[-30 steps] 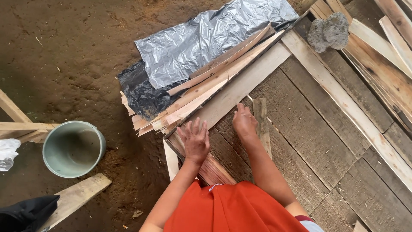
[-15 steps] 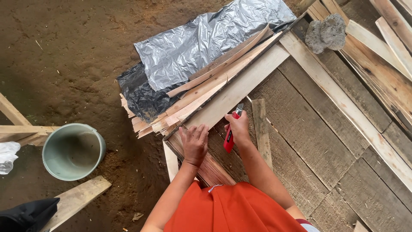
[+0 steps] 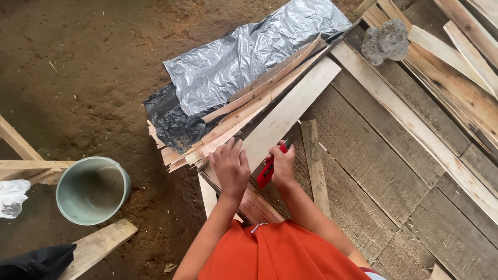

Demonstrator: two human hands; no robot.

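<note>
My left hand point(image 3: 230, 167) lies palm down, fingers spread, on the near ends of a stack of thin pale wooden slats point(image 3: 249, 106). Right beside it my right hand point(image 3: 284, 165) grips a red-handled tool point(image 3: 268, 170), held close to a wide light plank point(image 3: 290, 106) that runs up and to the right. A silvery plastic sheet point(image 3: 249, 54) over a black one point(image 3: 174, 119) covers the far part of the stack. My orange clothing fills the bottom edge.
A grey-green bucket point(image 3: 92, 189) stands on the dirt floor at left, beside wooden offcuts point(image 3: 98, 246) and a white bag point(image 3: 11, 196). Dark weathered boards point(image 3: 384, 171) form a platform at right, with pale planks point(image 3: 415, 124) and a grey rock point(image 3: 386, 40) on them.
My right hand was empty and flat on the boards a second ago; it now grips the red-handled tool. Both hands have moved slightly nearer to me along the slats.
</note>
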